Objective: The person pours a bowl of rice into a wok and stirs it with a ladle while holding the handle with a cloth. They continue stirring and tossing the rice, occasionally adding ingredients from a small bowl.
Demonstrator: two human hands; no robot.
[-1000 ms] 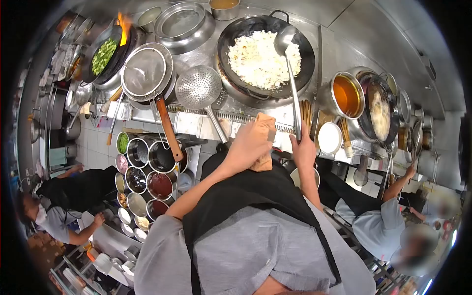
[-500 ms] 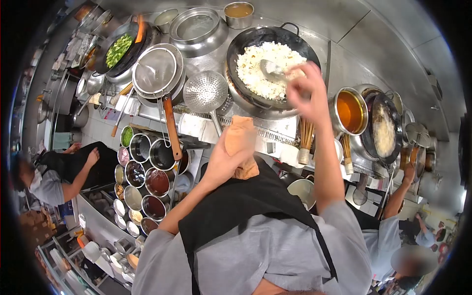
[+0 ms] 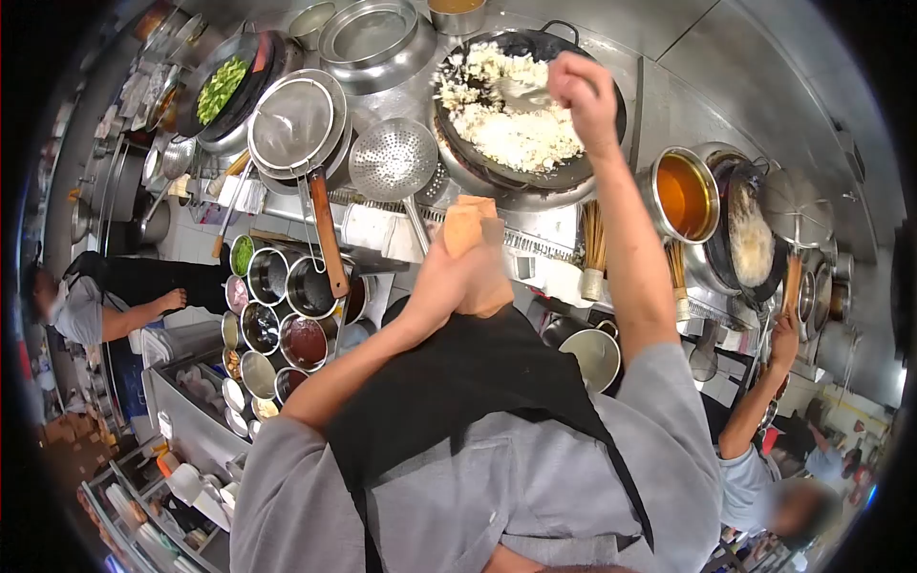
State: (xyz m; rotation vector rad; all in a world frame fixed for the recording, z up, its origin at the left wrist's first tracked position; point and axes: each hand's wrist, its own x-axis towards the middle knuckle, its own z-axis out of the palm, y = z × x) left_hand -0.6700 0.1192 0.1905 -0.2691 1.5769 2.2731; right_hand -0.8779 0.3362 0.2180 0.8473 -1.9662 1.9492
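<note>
My left hand (image 3: pixel 447 286) is closed around a folded orange cloth (image 3: pixel 465 231) in front of my apron. Over the right side of a black wok (image 3: pixel 619 129), my right hand (image 3: pixel 586 100) is closed in a grip. A metal ladle (image 3: pixel 523 94), blurred by motion, reaches from that hand into the wok; its handle is mostly hidden by the fingers. White rice (image 3: pixel 516 138) fills much of the wok, and some grains fly up at its left side. Dark wok surface shows between the rice clumps.
A perforated skimmer (image 3: pixel 393 159) and a wire strainer (image 3: pixel 291 124) lie left of the wok. Orange liquid fills a pot (image 3: pixel 683 196) on the right, beside bamboo brushes (image 3: pixel 594 248). Several sauce containers (image 3: pixel 304 341) stand lower left. One co-worker's hand (image 3: pixel 785 334) grips a strainer handle; another person stands left.
My right hand has moved up and away with the ladle, and its fingers are more closed. The rice has shifted and scattered, baring dark wok. My left hand still holds the cloth.
</note>
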